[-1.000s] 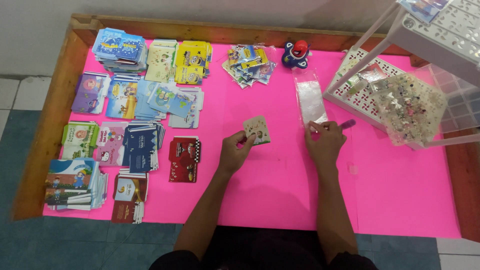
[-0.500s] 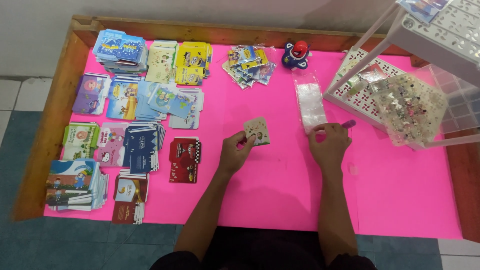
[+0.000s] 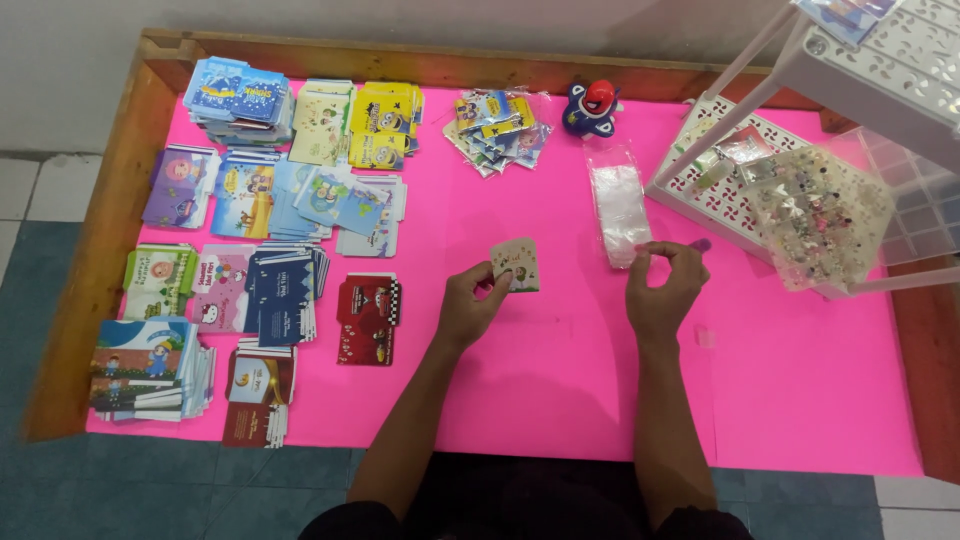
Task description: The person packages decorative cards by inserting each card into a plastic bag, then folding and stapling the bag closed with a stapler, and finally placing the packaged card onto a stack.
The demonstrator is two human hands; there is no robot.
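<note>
Hands over the pink surface [image 3: 560,390].
Left hand [image 3: 472,308] pinches a small card [image 3: 516,265]; right hand [image 3: 662,285], beside the card, closes its fingers on the clear bags [image 3: 620,200].

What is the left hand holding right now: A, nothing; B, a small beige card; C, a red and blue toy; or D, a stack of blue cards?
B: the left hand holds a small beige card up off the pink table cover.

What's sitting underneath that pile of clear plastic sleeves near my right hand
Under the clear plastic sleeves only the pink table cover shows, tinted through the plastic. The right hand covers the pile's near end, so whatever lies under that end cannot be seen.
</note>
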